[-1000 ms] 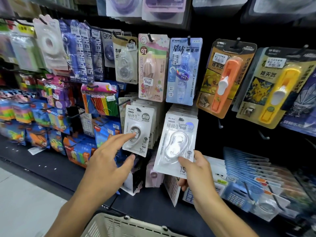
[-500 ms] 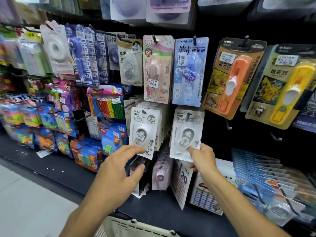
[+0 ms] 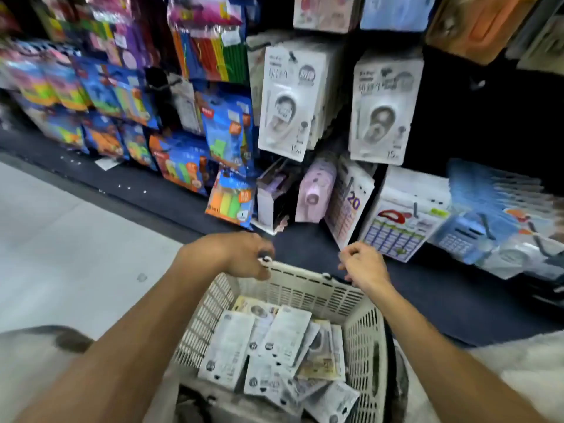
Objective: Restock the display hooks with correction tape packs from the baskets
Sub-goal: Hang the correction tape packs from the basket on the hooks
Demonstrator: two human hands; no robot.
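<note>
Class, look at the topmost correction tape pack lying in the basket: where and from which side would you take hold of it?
Grip the topmost pack by its flat card edge, coming straight down from above. It lies face-down and tilted on the pile in the basket, whose open top is the only clear way in.

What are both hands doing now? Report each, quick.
Left hand: fingers curled over the basket rim, gripping it.
Right hand: loosely curled at the rim; grip cannot be told.
</note>
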